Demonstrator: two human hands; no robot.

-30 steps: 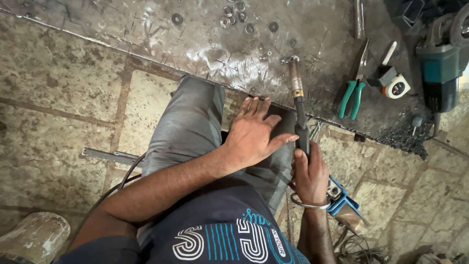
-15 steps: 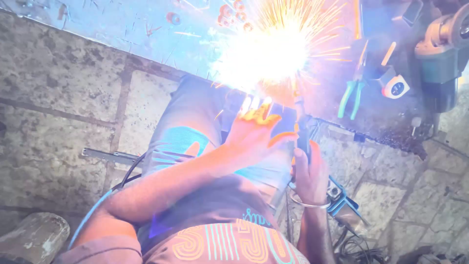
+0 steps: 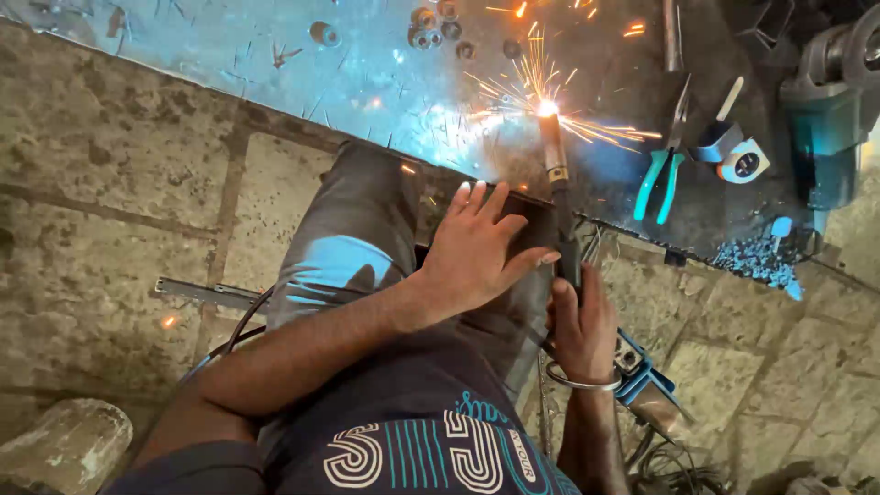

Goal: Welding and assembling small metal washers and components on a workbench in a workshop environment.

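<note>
My right hand (image 3: pixel 579 323) grips a dark welding electrode holder (image 3: pixel 561 197) that points away from me. Its tip burns bright and throws orange sparks (image 3: pixel 547 107) onto a dark metal plate (image 3: pixel 367 82) lying on the floor. My left hand (image 3: pixel 478 249) lies flat with fingers spread on my raised knee in grey trousers, just left of the holder. A metal bangle circles my right wrist.
Green-handled pliers (image 3: pixel 662 170), a small white and grey tool (image 3: pixel 733 151) and a teal angle grinder (image 3: pixel 830 101) lie on the plate at right. Several metal rings (image 3: pixel 431 23) sit at its far edge. A flat metal bar (image 3: pixel 206 293) lies on the stone floor.
One second ago there was no arc. Half a second ago a blinding flash filled the plate. Now it has shrunk to a small bright point with sparks. Both hands stay put.
</note>
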